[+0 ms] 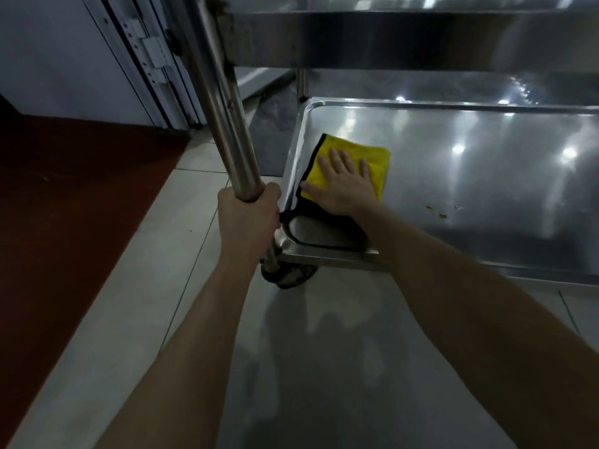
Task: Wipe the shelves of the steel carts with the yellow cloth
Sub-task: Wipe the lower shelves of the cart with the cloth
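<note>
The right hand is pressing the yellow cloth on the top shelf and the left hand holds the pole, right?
Not the top shelf. The head view shows the right hand pressing the yellow cloth on the lower shelf, just above the wheel. The left hand does hold the pole.

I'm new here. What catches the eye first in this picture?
The bright yellow cloth stands out, pressed flat under the right hand at the left end of the cart's lower steel shelf. The left hand grips the cart's upright post, and small yellowish specks dot the shelf further right.
</note>
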### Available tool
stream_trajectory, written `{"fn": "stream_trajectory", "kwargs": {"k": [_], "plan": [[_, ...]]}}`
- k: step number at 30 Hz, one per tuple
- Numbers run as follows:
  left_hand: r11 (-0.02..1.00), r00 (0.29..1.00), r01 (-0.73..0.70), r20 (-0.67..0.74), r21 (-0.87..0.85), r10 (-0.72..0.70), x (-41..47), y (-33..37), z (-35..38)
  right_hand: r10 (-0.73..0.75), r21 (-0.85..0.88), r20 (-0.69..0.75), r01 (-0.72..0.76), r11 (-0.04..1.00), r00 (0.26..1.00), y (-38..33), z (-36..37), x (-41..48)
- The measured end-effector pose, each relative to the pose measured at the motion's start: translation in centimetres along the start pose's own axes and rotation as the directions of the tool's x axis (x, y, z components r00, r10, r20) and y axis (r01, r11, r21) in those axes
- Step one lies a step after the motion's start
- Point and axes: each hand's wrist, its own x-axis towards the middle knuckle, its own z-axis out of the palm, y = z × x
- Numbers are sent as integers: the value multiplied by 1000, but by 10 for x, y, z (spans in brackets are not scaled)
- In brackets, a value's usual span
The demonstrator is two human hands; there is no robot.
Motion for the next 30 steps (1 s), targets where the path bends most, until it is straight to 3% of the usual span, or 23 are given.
{"fn": "stream_trajectory", "kwargs": {"k": [3,7,12,16,18,19,21,22,24,26,28,30], "plan": [[1000,999,-17,-30,-4,16,2,-3,2,15,6,-66,-15,1000,998,-22,7,30],[1000,998,-15,-54,-26,14,-1,-1,3,-180,-17,-53,179,984,982,-17,18,-3],[1000,999,8,-44,3,-8,-1,3,4,-342,-94,61,346,933,938,20,7,-88],[992,997,81,6,100,-81,4,6,-2,-338,-73,294,374,925,894,66,-27,-123],[981,991,117,-83,154,-105,-3,7,-1,-362,-132,349,428,894,864,71,-39,-121],[974,976,138,-191,177,-104,-13,9,-1,-360,-122,306,411,903,881,66,-42,-118],[963,923,21,-376,267,84,-46,5,0,-284,0,83,285,958,955,50,-39,-108],[938,905,-117,-354,327,236,-67,1,4,-252,18,11,252,968,968,44,-34,-104],[860,900,-373,-90,347,427,-97,-9,21,-215,-39,4,215,976,977,39,-18,-100],[807,878,-478,154,346,453,-93,-14,44,-185,-73,31,187,980,982,42,-4,-99],[760,866,-500,239,415,439,-66,-18,66,-182,-97,34,185,978,983,47,1,-97],[740,897,-438,302,511,322,-35,-19,82,-175,-91,14,176,980,984,48,4,-96]]}}
